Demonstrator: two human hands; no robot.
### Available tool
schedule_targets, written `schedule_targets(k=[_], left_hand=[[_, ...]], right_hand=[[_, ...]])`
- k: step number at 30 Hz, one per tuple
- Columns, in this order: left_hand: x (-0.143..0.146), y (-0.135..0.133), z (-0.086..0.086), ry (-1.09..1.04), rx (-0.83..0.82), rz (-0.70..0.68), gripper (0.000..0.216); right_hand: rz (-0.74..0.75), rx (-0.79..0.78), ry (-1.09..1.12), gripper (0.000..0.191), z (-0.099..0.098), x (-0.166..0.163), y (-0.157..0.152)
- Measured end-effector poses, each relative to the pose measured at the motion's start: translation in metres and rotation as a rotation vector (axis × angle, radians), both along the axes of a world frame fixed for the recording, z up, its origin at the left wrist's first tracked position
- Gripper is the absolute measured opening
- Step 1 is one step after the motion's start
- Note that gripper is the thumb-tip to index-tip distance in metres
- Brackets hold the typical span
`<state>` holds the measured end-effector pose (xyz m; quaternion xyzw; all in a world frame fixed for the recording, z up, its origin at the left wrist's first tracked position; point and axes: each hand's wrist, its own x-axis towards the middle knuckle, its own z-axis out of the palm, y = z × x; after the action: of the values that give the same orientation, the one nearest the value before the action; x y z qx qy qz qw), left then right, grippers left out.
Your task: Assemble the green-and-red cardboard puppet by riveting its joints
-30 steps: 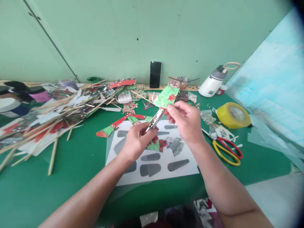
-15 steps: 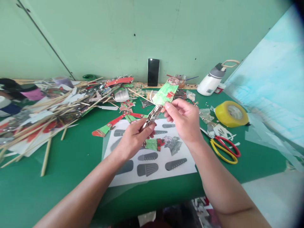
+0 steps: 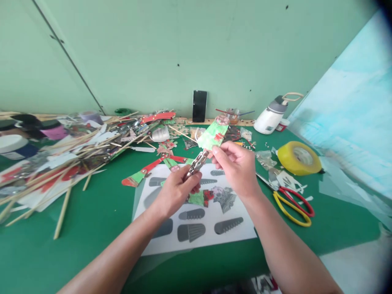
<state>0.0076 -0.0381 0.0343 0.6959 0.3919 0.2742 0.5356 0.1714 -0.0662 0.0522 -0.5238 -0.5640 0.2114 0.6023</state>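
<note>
My left hand (image 3: 180, 185) is closed around the handles of a silver hole punch (image 3: 198, 160), whose jaws meet the lower edge of a painted cutout (image 3: 212, 135). That cutout is green with red patches and a pinkish rounded top, and it stands tilted above the table. Between thumb and fingers, my right hand (image 3: 234, 165) pinches the cutout's lower right edge. Below my hands lies a white printed sheet (image 3: 165, 241) with grey shapes. On it rest a green and red painted piece (image 3: 197, 198) and a grey patterned cutout (image 3: 224, 199). Whether the jaws are fully closed, I cannot tell.
Scissors (image 3: 292, 206) with red and yellow handles and a yellow tape roll (image 3: 299, 158) lie at right. Wooden sticks (image 3: 64, 208) and scraps pile up at left. A phone (image 3: 199, 106) leans on the wall; a white bottle (image 3: 269, 116) stands back right.
The whole view has shifted, so the table and hands appear lower in the picture. Both hands keep their grip on the punch and cutout, with little other movement.
</note>
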Motion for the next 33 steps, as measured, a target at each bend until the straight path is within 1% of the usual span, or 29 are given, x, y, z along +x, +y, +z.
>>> schedule_targets(k=[6,12,17,22,28,33], left_hand=[[0.0,-0.001,0.001,0.039,0.0,0.009,0.035],[0.002,-0.003,0.005,0.068,-0.007,0.054,0.035],[0.001,-0.002,-0.002,0.106,0.053,0.072,0.036],[0.001,-0.002,-0.008,0.162,0.131,0.107,0.034],[0.002,-0.002,-0.011,0.168,0.135,0.108,0.036],[0.001,0.0,-0.013,0.125,0.121,0.084,0.04]], right_hand=[[-0.012,-0.014,0.007,0.023,-0.001,0.0,0.0],[-0.017,-0.02,0.012,0.022,0.001,-0.001,0.0],[-0.007,-0.052,0.027,0.022,0.006,-0.003,-0.002],[-0.016,-0.034,0.01,0.023,0.003,-0.003,-0.001],[-0.018,-0.021,-0.005,0.023,0.0,-0.003,0.0],[0.017,-0.02,-0.001,0.022,-0.002,-0.003,0.0]])
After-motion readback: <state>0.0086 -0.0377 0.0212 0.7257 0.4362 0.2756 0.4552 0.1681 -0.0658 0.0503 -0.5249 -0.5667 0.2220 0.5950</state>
